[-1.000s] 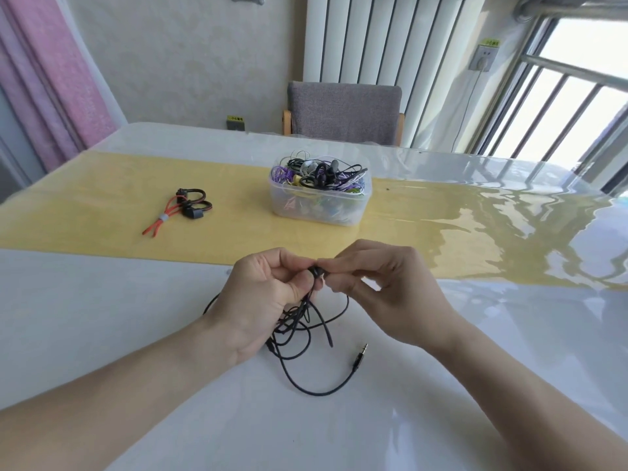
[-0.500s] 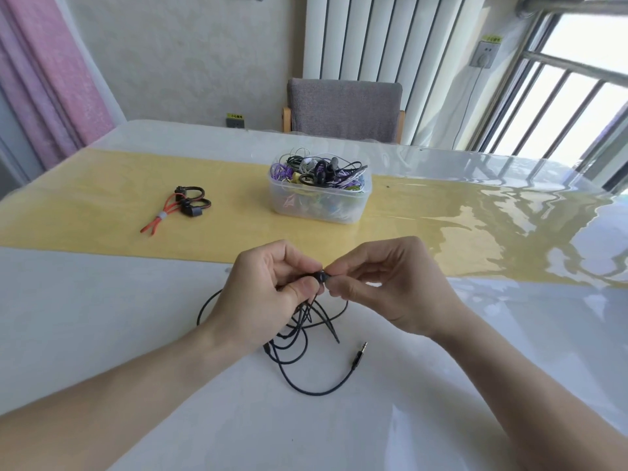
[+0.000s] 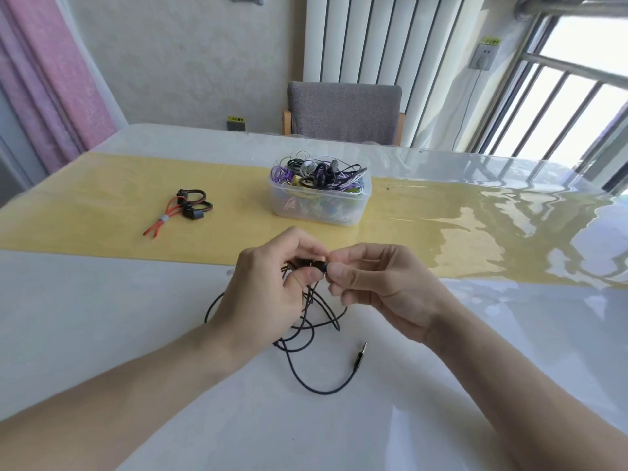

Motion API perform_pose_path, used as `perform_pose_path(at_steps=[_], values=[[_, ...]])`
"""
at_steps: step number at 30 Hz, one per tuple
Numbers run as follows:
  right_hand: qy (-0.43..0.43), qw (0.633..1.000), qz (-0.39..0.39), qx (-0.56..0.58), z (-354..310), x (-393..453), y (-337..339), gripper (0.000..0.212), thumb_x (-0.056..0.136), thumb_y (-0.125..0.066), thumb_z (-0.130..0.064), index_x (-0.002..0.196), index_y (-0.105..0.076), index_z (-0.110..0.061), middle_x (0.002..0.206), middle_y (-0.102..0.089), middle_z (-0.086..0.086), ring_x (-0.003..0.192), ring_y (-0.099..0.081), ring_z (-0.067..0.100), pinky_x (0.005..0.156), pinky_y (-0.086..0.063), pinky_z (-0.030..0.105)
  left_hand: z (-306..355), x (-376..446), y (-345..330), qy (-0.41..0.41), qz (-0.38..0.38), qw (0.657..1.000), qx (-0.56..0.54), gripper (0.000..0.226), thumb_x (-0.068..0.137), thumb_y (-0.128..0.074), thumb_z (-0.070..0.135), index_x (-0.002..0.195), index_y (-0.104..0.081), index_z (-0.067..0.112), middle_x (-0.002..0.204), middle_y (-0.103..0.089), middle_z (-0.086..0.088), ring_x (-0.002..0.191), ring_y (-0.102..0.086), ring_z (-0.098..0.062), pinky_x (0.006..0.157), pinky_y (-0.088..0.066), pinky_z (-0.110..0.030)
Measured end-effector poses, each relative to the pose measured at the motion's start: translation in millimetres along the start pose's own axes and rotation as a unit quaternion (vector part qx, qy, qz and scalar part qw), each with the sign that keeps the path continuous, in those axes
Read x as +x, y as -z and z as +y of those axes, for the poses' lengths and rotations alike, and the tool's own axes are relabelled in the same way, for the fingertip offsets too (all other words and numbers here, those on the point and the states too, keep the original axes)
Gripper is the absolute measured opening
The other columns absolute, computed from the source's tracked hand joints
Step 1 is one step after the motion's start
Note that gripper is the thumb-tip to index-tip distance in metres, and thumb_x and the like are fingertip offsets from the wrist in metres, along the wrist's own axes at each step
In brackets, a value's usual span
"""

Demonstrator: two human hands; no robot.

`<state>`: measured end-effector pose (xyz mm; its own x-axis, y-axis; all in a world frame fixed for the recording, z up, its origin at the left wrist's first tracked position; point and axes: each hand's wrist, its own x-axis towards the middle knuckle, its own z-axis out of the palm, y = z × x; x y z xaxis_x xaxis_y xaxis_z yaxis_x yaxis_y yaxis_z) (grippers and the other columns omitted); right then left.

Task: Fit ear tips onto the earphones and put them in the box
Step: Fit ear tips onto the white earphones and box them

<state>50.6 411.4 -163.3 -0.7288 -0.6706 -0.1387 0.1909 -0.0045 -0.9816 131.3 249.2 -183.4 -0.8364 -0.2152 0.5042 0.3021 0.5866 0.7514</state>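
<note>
**Both hands on a black earphone above the surface**

While the left hand [image 3: 268, 283] curls its fingers and thumb round a black earphone [image 3: 314, 265], the right hand [image 3: 377, 283] pinches the earphone's end between thumb and forefinger, so the two hands meet fingertip to fingertip just above the surface [image 3: 102, 317]. Whether an ear tip sits under the right fingertips cannot be told; they cover that end.

From the left hand the earphone's black cable [image 3: 306, 334] hangs down in loose loops onto the white part of the surface, and its plug [image 3: 360, 356] lies flat nearer the person, a little right of the loops.

Beyond the hands a yellow runner [image 3: 102, 198] crosses the surface. On it stands the box [image 3: 319, 205], clear plastic, lid off, heaped with tangled earphones in purple, black, white and green. Well to its left on the runner lies a red and black pair [image 3: 185, 210], its cord bundled.

A grey chair [image 3: 343, 110] stands at the far side.
</note>
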Motion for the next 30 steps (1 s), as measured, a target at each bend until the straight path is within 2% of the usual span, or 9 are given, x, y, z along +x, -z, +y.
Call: perform_pose_path(at_steps=[3,7,13,16,19,22,24,27,30], values=[[0.047,0.997,0.011,-0.066,-7,0,7,0.052,0.065,-0.082,-0.018,0.112,-0.064,-0.005,0.080,-0.073,0.012,0.069,-0.066,0.021,0.062,-0.053,0.028,-2,5,2,0.004,-0.008,1.000,-0.012,0.037,0.087,-0.064,0.006,0.111,-0.068,0.035,0.089,-0.069,0.012,0.089,-0.067,-0.010,0.083,-0.050,-0.019],[0.070,0.977,0.035,-0.199,-6,-1,13,0.074,0.060,-0.089,-0.033,0.127,-0.058,-0.019,0.097,-0.073,0.005,0.082,-0.066,0.015,0.075,-0.053,0.031,-2,8,2,0.067,-0.027,0.990,-0.122,0.038,0.092,-0.058,-0.005,0.109,-0.071,0.026,0.096,-0.074,0.004,0.091,-0.069,-0.008,0.085,-0.050,-0.017],[0.065,0.887,0.002,-0.458,12,-2,-14,0.106,0.054,-0.093,-0.054,0.144,-0.039,-0.041,0.116,-0.058,-0.018,0.092,-0.056,-0.003,0.082,-0.045,0.015,-3,22,11,0.131,-0.006,0.973,-0.190,0.025,0.094,-0.058,0.001,0.106,-0.071,0.020,0.081,-0.072,0.003,0.078,-0.066,-0.008,0.078,-0.052,-0.019],[0.095,0.878,0.023,-0.469,17,2,-27,0.088,0.065,-0.089,-0.043,0.140,-0.044,-0.035,0.107,-0.065,-0.018,0.081,-0.058,-0.001,0.072,-0.045,0.010,-3,32,17,0.141,-0.001,0.969,-0.201,0.024,0.094,-0.057,0.000,0.105,-0.070,0.017,0.079,-0.070,0.000,0.075,-0.065,-0.010,0.080,-0.052,-0.020],[0.122,0.894,0.057,-0.428,11,15,-32,0.055,0.076,-0.076,-0.021,0.127,-0.058,-0.024,0.087,-0.074,-0.012,0.064,-0.060,0.004,0.068,-0.050,0.019,3,50,21,0.144,0.007,0.967,-0.211,0.023,0.095,-0.055,-0.002,0.105,-0.069,0.013,0.079,-0.069,-0.002,0.074,-0.064,-0.011,0.082,-0.054,-0.024],[0.160,0.902,0.103,-0.388,-13,35,-31,0.044,0.078,-0.068,-0.010,0.120,-0.063,-0.021,0.078,-0.073,-0.005,0.054,-0.058,0.006,0.057,-0.048,0.021,15,81,25,0.129,0.032,0.966,-0.222,0.024,0.097,-0.053,-0.002,0.100,-0.069,0.016,0.080,-0.069,-0.003,0.078,-0.064,-0.014,0.087,-0.054,-0.031],[0.188,0.915,0.135,-0.331,-40,51,-26,0.036,0.083,-0.061,-0.002,0.116,-0.064,-0.016,0.073,-0.070,0.002,0.050,-0.063,0.015,0.048,-0.051,0.030,27,109,29,0.111,0.052,0.963,-0.241,0.025,0.098,-0.048,-0.004,0.099,-0.066,0.013,0.082,-0.067,-0.004,0.078,-0.064,-0.013,0.082,-0.056,-0.028],[0.261,0.885,0.195,-0.332,-90,79,-10,0.023,0.088,-0.054,-0.001,0.099,-0.070,-0.013,0.063,-0.066,-0.001,0.051,-0.070,0.021,0.055,-0.061,0.043,44,157,34,0.067,0.112,0.960,-0.248,0.030,0.098,-0.039,-0.010,0.099,-0.061,0.011,0.085,-0.066,-0.004,0.084,-0.065,-0.015,0.083,-0.057,-0.028],[0.274,0.851,0.240,-0.378,-134,109,5,0.026,0.090,-0.052,-0.001,0.090,-0.072,-0.018,0.067,-0.071,0.006,0.057,-0.072,0.020,0.062,-0.062,0.045,44,199,36,0.016,0.184,0.965,-0.187,0.036,0.094,-0.040,-0.008,0.091,-0.057,0.024,0.087,-0.068,0.002,0.091,-0.068,-0.017,0.092,-0.055,-0.038]])
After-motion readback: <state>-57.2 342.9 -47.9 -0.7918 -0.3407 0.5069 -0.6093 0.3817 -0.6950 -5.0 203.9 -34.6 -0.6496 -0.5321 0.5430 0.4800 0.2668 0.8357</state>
